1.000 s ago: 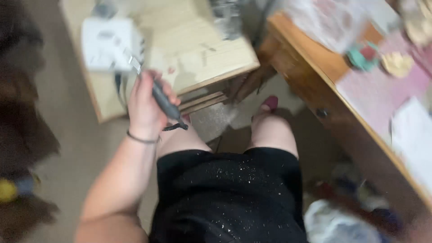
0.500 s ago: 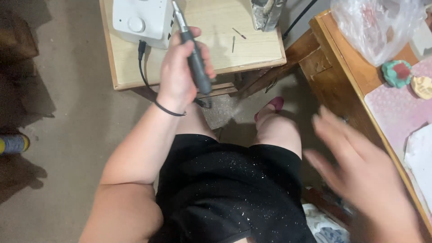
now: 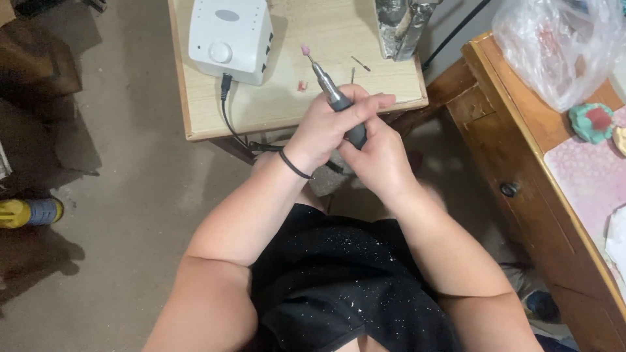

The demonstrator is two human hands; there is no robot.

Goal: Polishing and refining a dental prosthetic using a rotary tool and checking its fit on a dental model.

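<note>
Holding a grey rotary tool (image 3: 339, 104), the left hand (image 3: 326, 127) is wrapped round its body, fingers closed over it. The right hand (image 3: 375, 156) sits just below and touching, gripping the tool's lower end. Its pink tip (image 3: 304, 49) points up and away from both hands, above the small wooden worktop (image 3: 306, 98). Beyond the left hand stands a white control box (image 3: 229, 36) with a black cable (image 3: 228, 117). Two loose bits (image 3: 357, 66) lie just past the fingers.

Left hand (image 3: 326, 127) and right hand (image 3: 378, 156) clasped together, fingers curled.
</note>
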